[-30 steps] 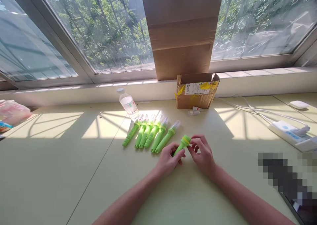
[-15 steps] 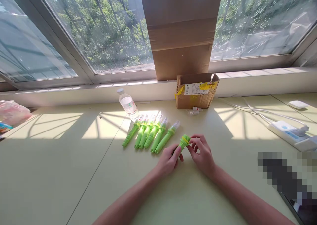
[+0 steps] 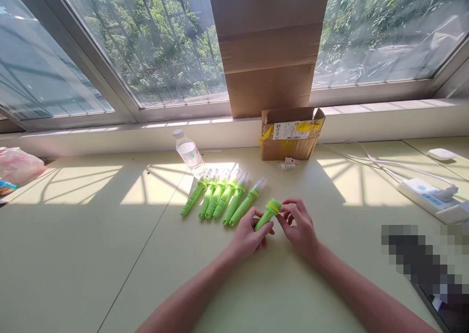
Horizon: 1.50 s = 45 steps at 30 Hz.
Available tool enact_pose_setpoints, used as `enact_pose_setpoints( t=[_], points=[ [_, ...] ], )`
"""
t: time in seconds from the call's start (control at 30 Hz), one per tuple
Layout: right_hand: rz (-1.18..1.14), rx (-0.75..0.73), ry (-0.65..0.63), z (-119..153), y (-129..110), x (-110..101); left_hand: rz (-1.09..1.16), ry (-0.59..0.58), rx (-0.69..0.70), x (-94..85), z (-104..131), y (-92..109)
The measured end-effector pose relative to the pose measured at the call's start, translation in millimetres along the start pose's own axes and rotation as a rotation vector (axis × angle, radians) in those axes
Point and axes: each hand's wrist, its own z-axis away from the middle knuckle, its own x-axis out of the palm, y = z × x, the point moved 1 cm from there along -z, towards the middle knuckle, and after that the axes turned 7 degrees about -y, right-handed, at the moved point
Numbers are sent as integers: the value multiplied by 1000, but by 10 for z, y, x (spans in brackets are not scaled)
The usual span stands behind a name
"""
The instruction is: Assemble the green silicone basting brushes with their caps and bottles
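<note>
My left hand (image 3: 251,233) is wrapped round the handle of a green brush-like tool (image 3: 266,217), whose bristled, yellow-ringed end points up and to the right. The fingertips of my right hand (image 3: 298,225) are pinched together beside that end; whether they grip it or something small is hidden. Just left of my hands, several green tools with clear caps (image 3: 224,198) lie side by side on the pale table (image 3: 91,255), caps toward the window.
A clear bottle (image 3: 189,153) stands behind the capped tools. An open cardboard box (image 3: 289,135) sits by the sill with small clear pieces (image 3: 287,166) before it. White power strip (image 3: 425,196) and cables lie right, a pink bag (image 3: 22,164) far left.
My left fingers have shifted on the green tool, so more of its handle shows. My right hand has hardly moved.
</note>
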Motion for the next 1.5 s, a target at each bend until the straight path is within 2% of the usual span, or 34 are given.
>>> enact_pose_setpoints(
  t=[0.6, 0.87, 1.07, 1.2, 1.5],
  points=[
    [-21, -13, 7, -5, -3, 0, -43, -52, 97, -11, -8, 85],
    [-19, -35, -5, 10, -15, 14, -3, 15, 22, -11, -19, 33],
    [-11, -44, -5, 4, -8, 15, 25, -30, 10, -12, -15, 29],
    [-14, -51, 3, -6, -18, 12, -11, -18, 12, -6, -7, 39],
    [-22, -43, 8, 3, -31, 3, 4, -64, 73, -11, -20, 42]
  ],
)
